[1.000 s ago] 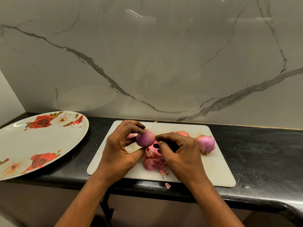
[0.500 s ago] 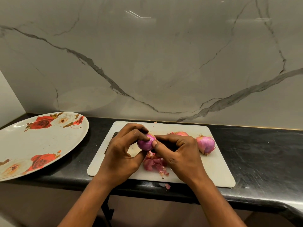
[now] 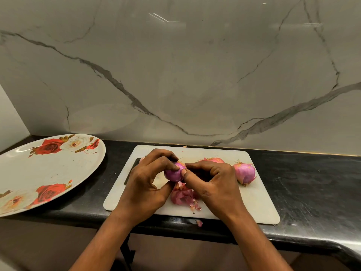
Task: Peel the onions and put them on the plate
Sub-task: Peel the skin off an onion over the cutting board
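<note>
Right now the left hand cups a small round purple onion over the white rectangular plastic cutting board, fingers over its top and thumb beneath, while the right hand pinches skin at its right side. The bared surface looks slick, so a hard tug on a clinging strip could pop it free and roll it off the black stone counter; loose skin could also ride along to the one large white rose-patterned plate at the left, which holds no onion. Counted: one onion in hand; two papery pink onions on the board, the far onion in full view, the middle onion half hidden behind the right hand; one heap of torn pink peels; one stray scrap at the counter's edge. A pink sliver behind the left hand may be a fourth onion
</note>
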`<state>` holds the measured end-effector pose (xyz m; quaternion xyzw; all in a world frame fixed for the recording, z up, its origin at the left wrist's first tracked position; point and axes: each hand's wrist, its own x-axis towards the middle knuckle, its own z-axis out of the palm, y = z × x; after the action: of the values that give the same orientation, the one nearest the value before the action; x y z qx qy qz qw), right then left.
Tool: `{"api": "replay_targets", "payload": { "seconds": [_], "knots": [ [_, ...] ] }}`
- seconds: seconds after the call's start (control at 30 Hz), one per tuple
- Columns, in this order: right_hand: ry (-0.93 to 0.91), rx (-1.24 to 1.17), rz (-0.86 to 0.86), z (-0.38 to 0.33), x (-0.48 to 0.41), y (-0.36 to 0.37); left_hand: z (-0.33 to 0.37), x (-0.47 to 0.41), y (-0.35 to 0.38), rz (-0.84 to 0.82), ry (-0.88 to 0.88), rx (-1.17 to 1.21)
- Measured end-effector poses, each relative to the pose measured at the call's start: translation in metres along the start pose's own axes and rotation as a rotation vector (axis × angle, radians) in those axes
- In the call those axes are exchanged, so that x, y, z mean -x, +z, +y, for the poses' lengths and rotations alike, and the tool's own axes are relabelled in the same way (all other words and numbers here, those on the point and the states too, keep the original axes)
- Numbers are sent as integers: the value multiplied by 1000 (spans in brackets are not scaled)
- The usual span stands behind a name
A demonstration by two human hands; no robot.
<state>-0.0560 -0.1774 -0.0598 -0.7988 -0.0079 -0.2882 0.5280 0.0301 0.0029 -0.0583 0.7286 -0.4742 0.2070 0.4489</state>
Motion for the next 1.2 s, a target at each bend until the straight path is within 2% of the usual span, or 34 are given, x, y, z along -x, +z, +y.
{"api": "replay_targets", "payload": {
  "seconds": [0.37, 0.53, 0.9, 1.2],
  "knots": [
    [-31, 28, 37, 2, 1, 2, 0, 0, 0, 51, -42, 32],
    [18, -13, 66, 7, 0, 3, 3, -1, 0, 64, -42, -23],
    [-117, 157, 62, 0, 4, 3, 4, 0, 1, 37, 3, -142],
    [-92, 203, 68, 1, 4, 3, 2, 2, 3, -2, 24, -164]
  ]
}}
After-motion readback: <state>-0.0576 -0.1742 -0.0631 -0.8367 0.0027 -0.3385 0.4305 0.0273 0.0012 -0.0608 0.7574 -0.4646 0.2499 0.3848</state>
